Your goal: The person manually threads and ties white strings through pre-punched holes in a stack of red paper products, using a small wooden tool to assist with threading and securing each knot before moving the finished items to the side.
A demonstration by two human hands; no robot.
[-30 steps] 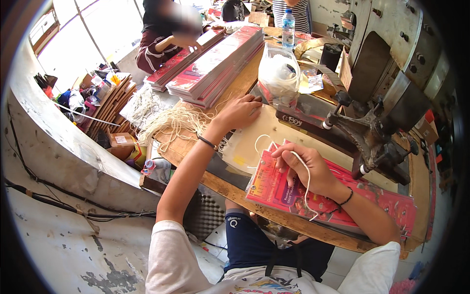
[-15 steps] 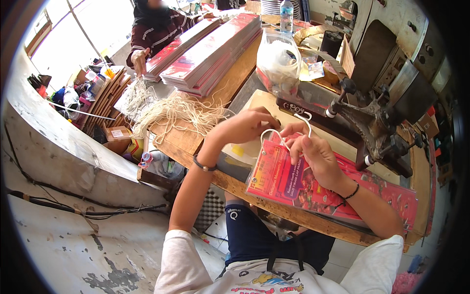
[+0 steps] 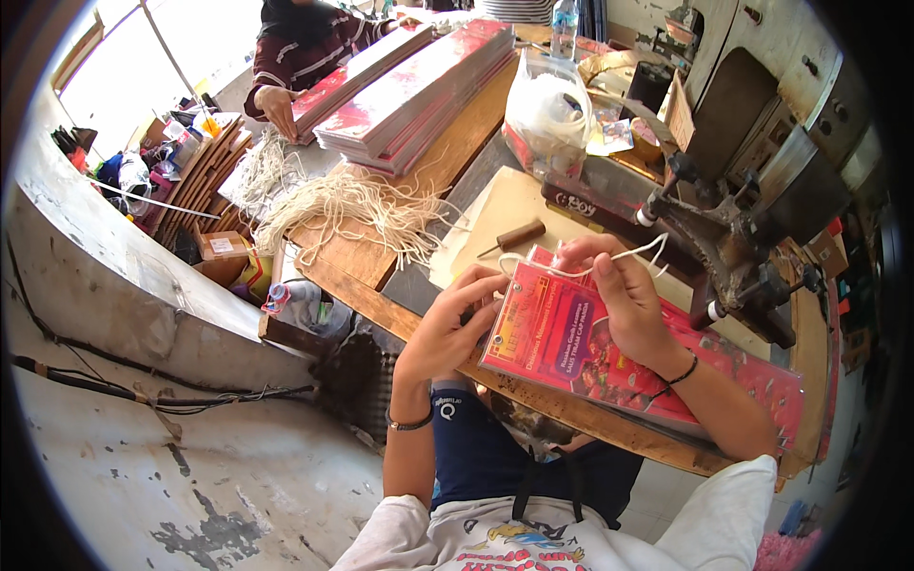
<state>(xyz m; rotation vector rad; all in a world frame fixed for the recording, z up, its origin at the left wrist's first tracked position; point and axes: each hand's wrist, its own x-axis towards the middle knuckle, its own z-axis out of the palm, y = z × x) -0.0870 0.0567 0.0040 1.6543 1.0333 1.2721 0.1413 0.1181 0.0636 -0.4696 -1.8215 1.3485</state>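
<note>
A long red printed card point(image 3: 571, 347) lies across the wooden workbench point(image 3: 352, 262) in front of me. My left hand point(image 3: 452, 324) grips the card's left end near its punched holes. My right hand point(image 3: 614, 290) rests on the card's top edge and pinches a white cord point(image 3: 581, 271) that loops along that edge. A small tool with a brown wooden handle point(image 3: 514, 235) lies on the beige board just beyond my hands.
A heap of white cords point(image 3: 357, 209) covers the bench's left part. Stacks of red cards point(image 3: 419, 86) lie further back, where another person's hand point(image 3: 278, 105) works. A dark metal press machine point(image 3: 733, 228) stands at right. A clear plastic bag point(image 3: 552, 105) sits behind.
My left hand came back from the cord heap to the card's left end. My right hand now holds the cord at the card's top edge. The view shifted closer.
</note>
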